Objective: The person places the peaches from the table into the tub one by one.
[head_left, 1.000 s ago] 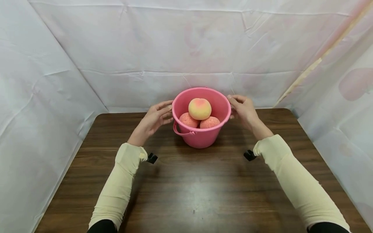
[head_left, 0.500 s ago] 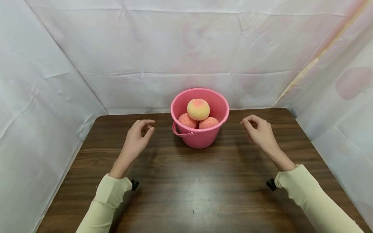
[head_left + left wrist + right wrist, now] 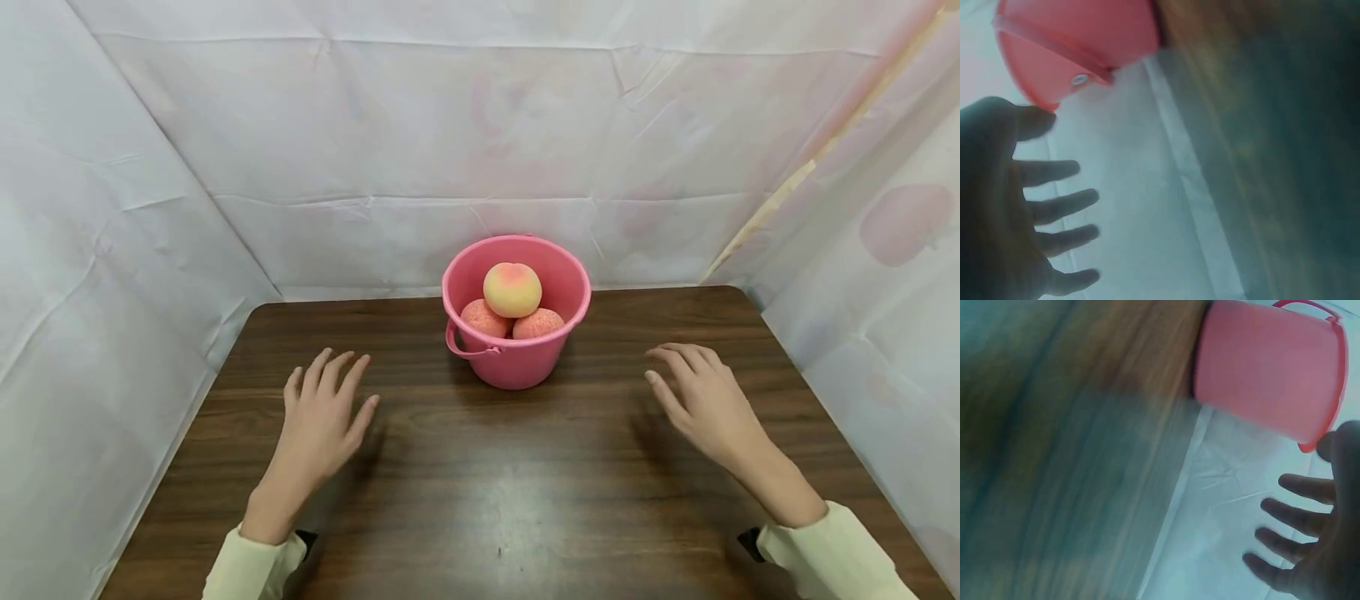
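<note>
A pink bucket (image 3: 517, 367) stands upright near the table's back edge, its handle (image 3: 471, 350) hanging down on the front left. Inside it a yellow peach with a rosy top (image 3: 512, 290) rests on two speckled reddish-pink round fruits, one on the left (image 3: 483, 318) and one on the right (image 3: 538, 323). My left hand (image 3: 317, 425) hovers over the table left of the bucket, fingers spread and holding nothing. To the right, my right hand (image 3: 708, 408) is likewise apart from the bucket, its fingers relaxed. Both wrist views show spread fingers with the bucket beyond.
The dark wooden table (image 3: 510, 500) carries the bucket. Pale sheeting (image 3: 375, 125) hangs close behind the table's back edge and along both sides. A cream sleeve (image 3: 247, 567) covers the left forearm, and another (image 3: 832, 554) the right.
One second ago both hands were at the bucket's sides. They have drawn away outward and toward the person, and their fingers have spread. The bucket and fruit have stayed in place.
</note>
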A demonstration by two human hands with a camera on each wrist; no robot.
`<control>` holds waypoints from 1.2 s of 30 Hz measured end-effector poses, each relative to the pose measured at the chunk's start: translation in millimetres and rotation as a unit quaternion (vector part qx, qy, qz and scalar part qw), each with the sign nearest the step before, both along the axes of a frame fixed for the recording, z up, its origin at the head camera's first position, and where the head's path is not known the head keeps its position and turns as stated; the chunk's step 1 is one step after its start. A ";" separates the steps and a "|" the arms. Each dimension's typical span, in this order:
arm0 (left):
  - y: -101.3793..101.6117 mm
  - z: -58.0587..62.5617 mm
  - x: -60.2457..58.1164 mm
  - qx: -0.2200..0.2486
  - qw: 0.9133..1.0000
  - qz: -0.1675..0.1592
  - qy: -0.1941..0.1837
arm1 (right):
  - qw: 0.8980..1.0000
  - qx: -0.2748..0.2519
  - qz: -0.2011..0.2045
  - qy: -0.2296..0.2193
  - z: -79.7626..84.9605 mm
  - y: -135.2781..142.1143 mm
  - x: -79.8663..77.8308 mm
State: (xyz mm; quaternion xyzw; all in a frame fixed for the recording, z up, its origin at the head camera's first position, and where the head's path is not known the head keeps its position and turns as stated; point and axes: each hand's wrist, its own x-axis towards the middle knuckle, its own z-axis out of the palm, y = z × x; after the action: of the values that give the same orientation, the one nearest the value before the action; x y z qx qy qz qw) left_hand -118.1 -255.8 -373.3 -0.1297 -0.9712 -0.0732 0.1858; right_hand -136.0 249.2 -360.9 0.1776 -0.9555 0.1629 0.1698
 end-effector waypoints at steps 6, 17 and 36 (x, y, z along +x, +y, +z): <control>-3.5 -15.3 10.4 -0.053 0.996 0.005 -0.076 | 0.994 0.090 0.006 -0.059 -7.3 8.2 8.8; -2.6 -28.6 16.6 -0.072 0.989 0.029 -0.126 | 0.982 0.157 0.007 -0.100 -19.5 12.4 8.4; -1.8 -31.8 14.5 -0.054 0.990 0.027 -0.125 | 0.983 0.144 0.005 -0.116 -24.9 12.6 7.5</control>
State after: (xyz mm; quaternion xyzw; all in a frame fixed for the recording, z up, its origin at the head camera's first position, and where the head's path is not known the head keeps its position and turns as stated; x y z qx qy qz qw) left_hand -103.6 -257.5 -405.2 -0.1036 -0.9925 -0.0314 0.0572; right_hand -128.5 261.8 -385.8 0.1846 -0.9814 0.0437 0.0301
